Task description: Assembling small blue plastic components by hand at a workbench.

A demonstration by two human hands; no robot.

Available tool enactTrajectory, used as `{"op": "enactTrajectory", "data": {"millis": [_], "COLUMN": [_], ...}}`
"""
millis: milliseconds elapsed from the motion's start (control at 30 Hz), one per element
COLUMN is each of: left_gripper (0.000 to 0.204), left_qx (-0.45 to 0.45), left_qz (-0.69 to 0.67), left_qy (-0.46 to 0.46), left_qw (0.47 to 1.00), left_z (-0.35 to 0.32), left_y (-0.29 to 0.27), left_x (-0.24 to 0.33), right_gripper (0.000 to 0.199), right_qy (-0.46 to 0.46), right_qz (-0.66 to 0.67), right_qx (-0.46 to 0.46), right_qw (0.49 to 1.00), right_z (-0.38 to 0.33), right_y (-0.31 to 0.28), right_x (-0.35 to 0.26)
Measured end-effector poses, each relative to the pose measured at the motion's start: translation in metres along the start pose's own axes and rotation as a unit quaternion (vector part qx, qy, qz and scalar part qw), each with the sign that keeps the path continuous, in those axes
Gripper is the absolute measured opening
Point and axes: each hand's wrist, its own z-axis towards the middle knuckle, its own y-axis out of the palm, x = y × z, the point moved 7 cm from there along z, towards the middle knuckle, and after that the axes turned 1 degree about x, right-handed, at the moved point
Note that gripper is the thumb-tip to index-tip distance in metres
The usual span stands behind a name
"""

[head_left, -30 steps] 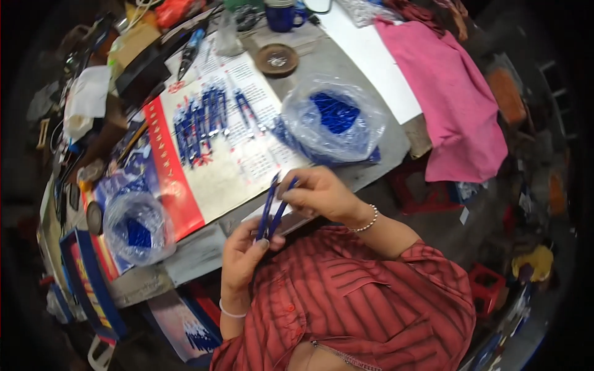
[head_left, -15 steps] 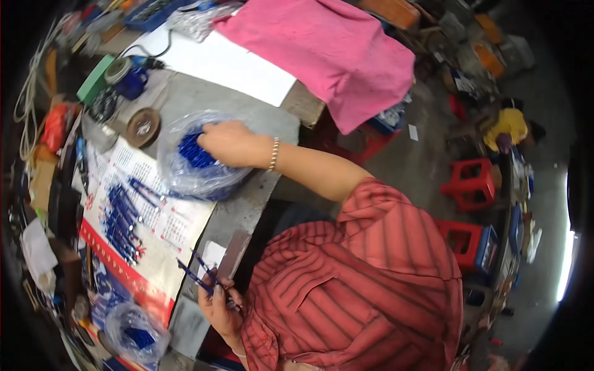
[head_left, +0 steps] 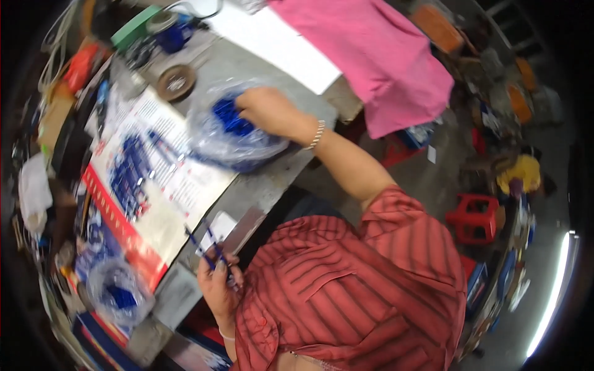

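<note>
My left hand (head_left: 218,281) is closed around slim dark blue pen-like sticks (head_left: 210,252), which point up over the near table edge. My right hand (head_left: 272,111), with a beaded bracelet on its wrist, reaches into an open clear plastic bag (head_left: 207,133). Small bright blue pieces (head_left: 229,116) fill the bag, and the curled fingers touch them; the fingertips are hidden. On a printed paper sheet (head_left: 204,179) left of the bag lie several more dark blue sticks (head_left: 131,176), blurred, in a loose row.
A round brown dish (head_left: 176,83) and a blue mug (head_left: 170,36) stand behind the bag. Pink cloth (head_left: 377,62) and white sheet (head_left: 278,43) cover the far part. Another plastic bag (head_left: 117,290) holds blue pieces at lower left. A red stool (head_left: 473,217) stands on the floor.
The view has turned, so the far table items sit further right in the picture. My right hand remains in the bag, and the left still holds the sticks near the table edge.
</note>
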Motion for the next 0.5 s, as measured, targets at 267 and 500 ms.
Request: {"op": "enactTrajectory", "data": {"millis": [267,500], "left_gripper": [0.031,0.032], "left_qx": [0.009,0.032], "left_qz": [-0.014,-0.028], "left_qy": [0.004,0.015], "left_qw": [1.0,0.999], "left_z": [-0.009,-0.003], "left_y": [-0.003,-0.005], "left_x": [-0.001,0.007], "right_gripper": [0.018,0.011], "right_qy": [-0.002,0.163], "right_qz": [0.059,0.589], "right_qx": [0.209,-0.019], "right_qw": [0.976,0.791], "right_z": [-0.009,-0.055], "right_y": [-0.046,-0.002], "right_x": [-0.016,-0.114]}}
